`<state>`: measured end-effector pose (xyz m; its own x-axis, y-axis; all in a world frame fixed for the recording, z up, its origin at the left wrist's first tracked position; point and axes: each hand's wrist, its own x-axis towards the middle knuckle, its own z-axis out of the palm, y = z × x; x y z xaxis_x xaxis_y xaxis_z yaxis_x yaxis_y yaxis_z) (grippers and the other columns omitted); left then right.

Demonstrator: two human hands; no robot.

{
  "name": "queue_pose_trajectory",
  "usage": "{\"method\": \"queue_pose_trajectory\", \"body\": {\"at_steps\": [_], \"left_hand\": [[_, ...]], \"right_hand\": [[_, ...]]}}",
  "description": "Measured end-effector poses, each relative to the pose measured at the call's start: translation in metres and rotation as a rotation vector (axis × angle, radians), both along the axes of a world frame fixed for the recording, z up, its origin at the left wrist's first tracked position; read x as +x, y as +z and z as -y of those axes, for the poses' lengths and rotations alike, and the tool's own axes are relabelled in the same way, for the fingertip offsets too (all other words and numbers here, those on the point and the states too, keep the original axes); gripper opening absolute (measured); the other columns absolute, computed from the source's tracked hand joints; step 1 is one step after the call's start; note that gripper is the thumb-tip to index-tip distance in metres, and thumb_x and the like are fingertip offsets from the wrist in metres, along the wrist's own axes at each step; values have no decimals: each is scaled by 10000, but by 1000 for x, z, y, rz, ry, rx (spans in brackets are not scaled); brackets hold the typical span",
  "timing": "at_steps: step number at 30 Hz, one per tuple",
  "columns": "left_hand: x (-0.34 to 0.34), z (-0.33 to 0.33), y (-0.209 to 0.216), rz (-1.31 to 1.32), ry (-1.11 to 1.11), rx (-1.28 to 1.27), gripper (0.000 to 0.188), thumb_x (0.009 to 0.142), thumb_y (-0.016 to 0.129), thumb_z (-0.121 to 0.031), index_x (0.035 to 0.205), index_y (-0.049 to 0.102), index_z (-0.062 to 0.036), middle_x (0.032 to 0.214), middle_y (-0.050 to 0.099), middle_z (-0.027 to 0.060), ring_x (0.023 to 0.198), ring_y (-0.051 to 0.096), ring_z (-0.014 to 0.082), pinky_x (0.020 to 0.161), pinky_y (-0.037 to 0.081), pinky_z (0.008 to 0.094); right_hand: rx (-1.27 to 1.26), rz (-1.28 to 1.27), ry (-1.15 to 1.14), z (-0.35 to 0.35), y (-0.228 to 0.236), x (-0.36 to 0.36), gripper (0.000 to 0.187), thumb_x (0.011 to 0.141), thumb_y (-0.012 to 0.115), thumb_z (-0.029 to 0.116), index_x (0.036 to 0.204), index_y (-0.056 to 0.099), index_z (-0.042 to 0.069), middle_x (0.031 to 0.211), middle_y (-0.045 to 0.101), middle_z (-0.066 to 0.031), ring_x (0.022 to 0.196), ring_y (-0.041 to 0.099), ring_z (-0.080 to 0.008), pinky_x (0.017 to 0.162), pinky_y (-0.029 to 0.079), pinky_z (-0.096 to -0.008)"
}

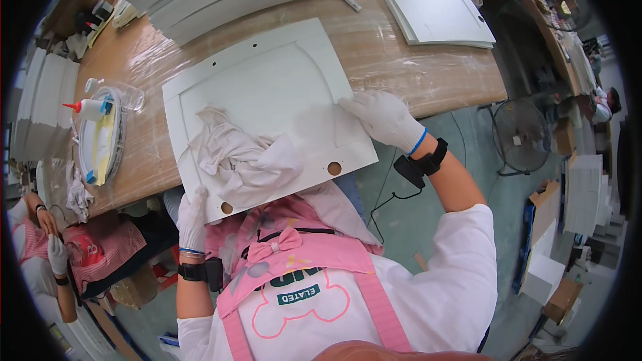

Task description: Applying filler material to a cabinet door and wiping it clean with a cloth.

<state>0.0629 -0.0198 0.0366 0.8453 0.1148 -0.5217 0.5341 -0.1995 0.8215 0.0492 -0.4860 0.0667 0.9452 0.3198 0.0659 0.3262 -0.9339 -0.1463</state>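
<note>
Gloves on both hands, white knit. Pressing flat and open with the right hand point(384, 119) on the right edge of the white panel point(267, 73), fingers spread, steadying it. Curling the left hand point(192, 217) around the panel's near left corner, seemingly gripping that edge, fingertips just touching the crumpled white cloth point(244, 157) lying on the panel's near half. Resting the panel itself on the wooden table point(414, 73), its near edge with two round holes overhanging toward the pink apron.

Judging the step: holding and squaring the panel between wipes, cloth lying loose and not gripped. Calling next, most likely, for taking up the cloth with one hand while keeping the other pressing down, so as not to be tipping the overhanging edge.

Standing left of the panel: a white squeeze bottle point(87, 108) with a red nozzle, lying over a round tray point(120, 154) holding yellow and blue scraps; a clear plastic cup point(130, 97) just beside the bottle. Stacking up beyond the panel: more white panels point(435, 0). Standing on the floor well right of the panel: a round fan point(520, 135) and brown cardboard boxes point(545, 200), labels too small for reading.
</note>
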Motion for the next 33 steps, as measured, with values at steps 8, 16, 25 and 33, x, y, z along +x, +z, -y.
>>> {"method": "queue_pose_trajectory", "body": {"at_steps": [8, 16, 25, 33], "left_hand": [[1, -10, -8, 25, -16, -48, 472, 959, 663, -406, 1177, 584, 5, 897, 672, 71, 641, 670, 160, 462, 563, 313], [-13, -16, -2, 8, -25, -217, 499, 1007, 554, -473, 1193, 562, -9, 946, 658, 93, 702, 691, 179, 516, 611, 339], [-21, -49, -20, -81, -132, -397, 491, 1013, 532, -480, 1164, 573, -15, 899, 666, 104, 659, 689, 197, 515, 603, 313], [-30, -63, -20, -49, -235, -456, 462, 1032, 499, -475, 1097, 602, -29, 850, 674, 104, 629, 666, 190, 555, 591, 326]], "right_hand": [[181, 98, -61, -18, 7, 7, 337, 911, 551, 115, 1240, 621, 121, 947, 645, -127, 927, 639, -353, 780, 524, -467], [223, 151, -168, -31, -14, 5, 315, 906, 569, 109, 1214, 635, 101, 970, 628, -144, 907, 621, -369, 753, 503, -465], [293, 238, -164, -40, -8, 9, 314, 896, 574, 24, 1200, 647, 56, 984, 637, -158, 889, 622, -373, 771, 500, -456], [256, 329, -161, -35, -27, 7, 395, 859, 572, 22, 1241, 654, 80, 1015, 629, -190, 939, 615, -392, 817, 500, -481]]}}
